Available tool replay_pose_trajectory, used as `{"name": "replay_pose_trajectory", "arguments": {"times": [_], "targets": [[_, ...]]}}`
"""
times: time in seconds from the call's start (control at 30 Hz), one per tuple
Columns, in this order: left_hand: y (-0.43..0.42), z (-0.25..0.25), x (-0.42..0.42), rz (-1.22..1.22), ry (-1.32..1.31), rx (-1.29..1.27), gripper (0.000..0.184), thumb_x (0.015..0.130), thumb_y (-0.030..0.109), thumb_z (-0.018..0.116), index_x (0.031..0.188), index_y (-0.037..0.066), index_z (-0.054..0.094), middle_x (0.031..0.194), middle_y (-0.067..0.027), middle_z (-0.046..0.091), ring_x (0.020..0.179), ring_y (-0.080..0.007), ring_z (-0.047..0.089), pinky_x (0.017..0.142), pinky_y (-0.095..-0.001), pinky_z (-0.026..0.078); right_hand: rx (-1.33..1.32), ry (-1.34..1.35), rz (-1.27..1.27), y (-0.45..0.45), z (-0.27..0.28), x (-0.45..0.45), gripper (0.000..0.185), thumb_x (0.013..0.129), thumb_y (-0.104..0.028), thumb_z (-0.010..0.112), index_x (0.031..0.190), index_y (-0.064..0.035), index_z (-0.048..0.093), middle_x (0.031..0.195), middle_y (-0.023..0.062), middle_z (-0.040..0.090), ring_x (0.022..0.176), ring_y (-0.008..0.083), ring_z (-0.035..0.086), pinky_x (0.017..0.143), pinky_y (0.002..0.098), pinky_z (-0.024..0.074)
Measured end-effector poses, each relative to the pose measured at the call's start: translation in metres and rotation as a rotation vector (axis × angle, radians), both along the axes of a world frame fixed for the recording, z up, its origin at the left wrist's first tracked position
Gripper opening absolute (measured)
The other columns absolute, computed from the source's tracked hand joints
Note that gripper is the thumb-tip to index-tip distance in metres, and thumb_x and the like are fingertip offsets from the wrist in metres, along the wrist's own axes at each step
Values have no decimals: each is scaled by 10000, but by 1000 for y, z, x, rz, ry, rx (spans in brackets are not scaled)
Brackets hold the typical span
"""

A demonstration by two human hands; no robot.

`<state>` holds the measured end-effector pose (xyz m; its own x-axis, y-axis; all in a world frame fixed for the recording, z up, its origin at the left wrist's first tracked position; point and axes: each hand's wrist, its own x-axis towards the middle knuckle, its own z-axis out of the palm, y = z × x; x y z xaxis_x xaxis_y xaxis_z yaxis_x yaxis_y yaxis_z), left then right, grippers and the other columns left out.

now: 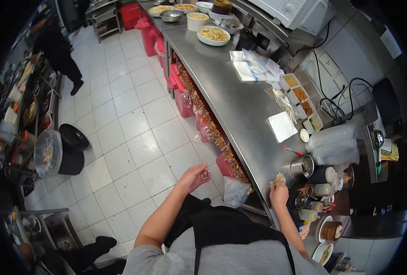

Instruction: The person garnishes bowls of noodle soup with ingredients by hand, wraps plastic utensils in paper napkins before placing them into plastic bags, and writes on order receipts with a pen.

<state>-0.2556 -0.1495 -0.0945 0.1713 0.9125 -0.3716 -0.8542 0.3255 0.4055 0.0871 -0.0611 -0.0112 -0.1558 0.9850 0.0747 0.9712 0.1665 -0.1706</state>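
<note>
My right hand is closed on a crumpled beige cloth at the near edge of the steel counter. A steel cup stands just beyond that hand, and a red pen lies on the counter past it. Over the floor, away from the counter, my left hand hangs in the air with its fingers loosely curled and partly apart. Nothing shows in it.
Small containers of toppings, white paper sheets and plastic bags line the counter's wall side. Bowls of food stand at the far end. A lined black bin is on the floor to the left, and another person is farther back.
</note>
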Motion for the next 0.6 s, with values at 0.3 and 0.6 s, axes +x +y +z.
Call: {"name": "replay_pose_trajectory", "arguments": {"times": [0.3, 0.6], "targets": [[100, -127, 4, -578, 421, -185, 341, 926, 162, 496, 1258, 89, 475, 1210, -15, 582, 1112, -169, 534, 968, -399, 357, 107, -8, 78, 40, -29, -116, 702, 750, -408, 667, 1274, -18, 411, 1340, 237, 343, 1260, 416, 305, 1000, 515, 278], [114, -175, 95, -681, 155, -363, 942, 861, 23, 541, 1441, 178, -184, 1420, 38, 375, 1294, -201, 340, 1068, -468, 257, 85, -216, 37, 46, -33, -135, 806, 751, -514, 636, 1323, -15, 366, 1417, 240, 270, 1329, 410, 224, 1024, 559, 203]]}}
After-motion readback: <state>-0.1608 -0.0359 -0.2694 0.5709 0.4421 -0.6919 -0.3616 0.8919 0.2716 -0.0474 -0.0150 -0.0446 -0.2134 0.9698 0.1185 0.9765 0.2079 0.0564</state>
